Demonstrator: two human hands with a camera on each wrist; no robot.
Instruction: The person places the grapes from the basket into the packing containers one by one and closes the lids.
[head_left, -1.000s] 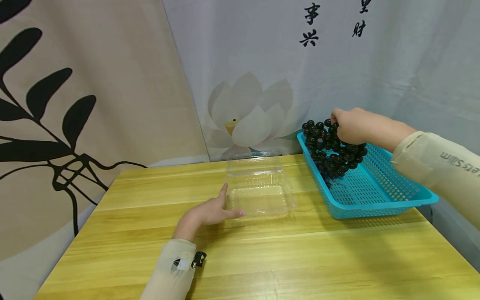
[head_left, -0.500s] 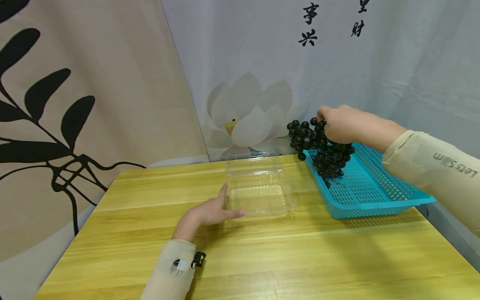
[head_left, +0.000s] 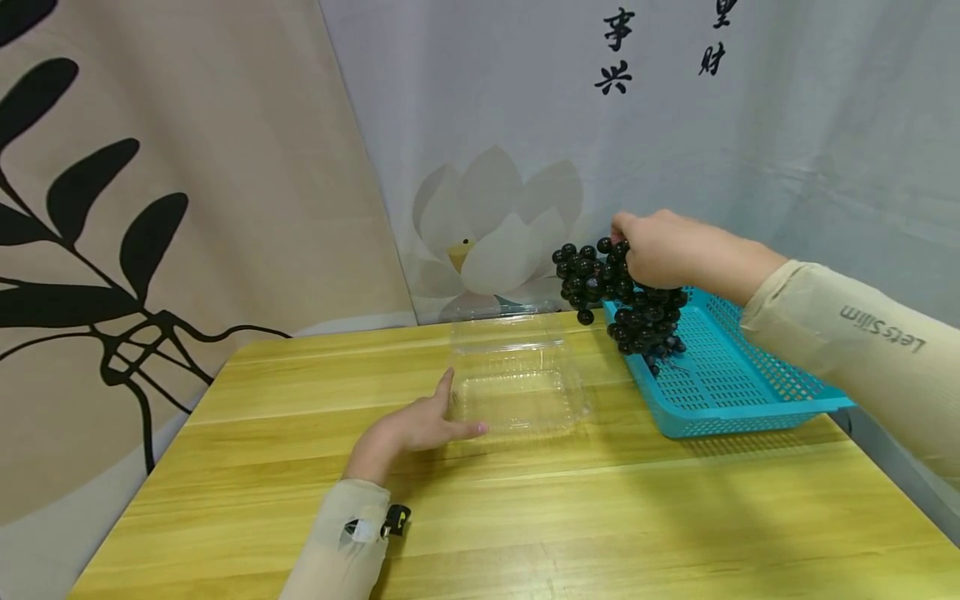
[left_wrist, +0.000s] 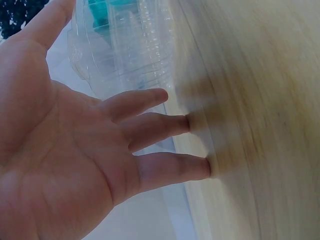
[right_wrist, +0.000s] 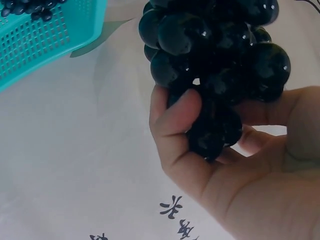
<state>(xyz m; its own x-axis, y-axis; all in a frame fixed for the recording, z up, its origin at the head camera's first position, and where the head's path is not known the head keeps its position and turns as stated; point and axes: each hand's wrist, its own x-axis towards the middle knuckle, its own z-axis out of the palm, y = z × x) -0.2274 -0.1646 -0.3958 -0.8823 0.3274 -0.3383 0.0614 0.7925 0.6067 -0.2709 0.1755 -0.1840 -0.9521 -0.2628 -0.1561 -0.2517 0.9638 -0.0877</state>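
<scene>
A bunch of dark grapes (head_left: pixel 588 279) hangs from my right hand (head_left: pixel 675 242), over the left side of the blue basket (head_left: pixel 731 367) in the head view. The right wrist view shows the thumb and curled fingers gripping the lower end of the grapes (right_wrist: pixel 225 55). My left hand (head_left: pixel 420 425) lies at the left side of an open clear plastic box (head_left: pixel 517 404), thumb by its front corner. In the left wrist view the fingers (left_wrist: pixel 170 167) are straight and spread, with fingertips down at the wooden table. The box holds nothing.
More dark grapes (right_wrist: pixel 32 7) lie in the basket in the right wrist view. The basket stands at the table's right edge. A printed cloth (head_left: pixel 300 167) hangs behind the wooden table (head_left: pixel 480 517). A small black device (head_left: pixel 396 520) sits at the left sleeve.
My right hand has carried the grapes leftward, from above the basket to past its left rim. The basket's right corner has shifted slightly left. My left hand and the box have stayed put.
</scene>
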